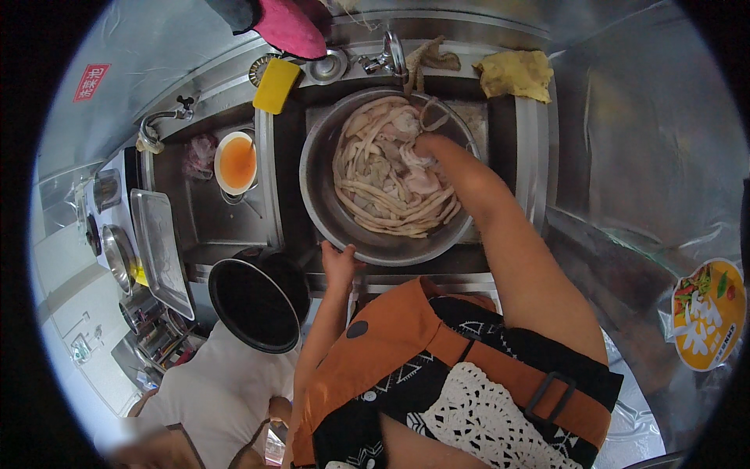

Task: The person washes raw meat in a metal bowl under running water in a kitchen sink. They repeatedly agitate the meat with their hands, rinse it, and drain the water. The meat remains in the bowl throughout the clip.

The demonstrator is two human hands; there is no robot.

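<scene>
A large metal basin (319, 193) stands in the sink below a chrome faucet (397, 53). Pale, rope-like raw intestines (381, 205) lie coiled in it. My right hand (430, 146) is down among them at the basin's right side; its fingers are partly hidden, so I cannot tell whether they grip anything. My left hand (341, 261) is at the basin's near rim, with the thumb and a finger apart and the rest partly hidden by the rim; its hold is unclear.
A black pot (255, 305) is left of my left arm, near a person in a white shirt (205, 393). The left sink (228, 225) holds a bowl of orange liquid (237, 164). A yellow sponge (276, 86), a pink cloth (293, 29) and a yellow cloth (515, 73) are along the back.
</scene>
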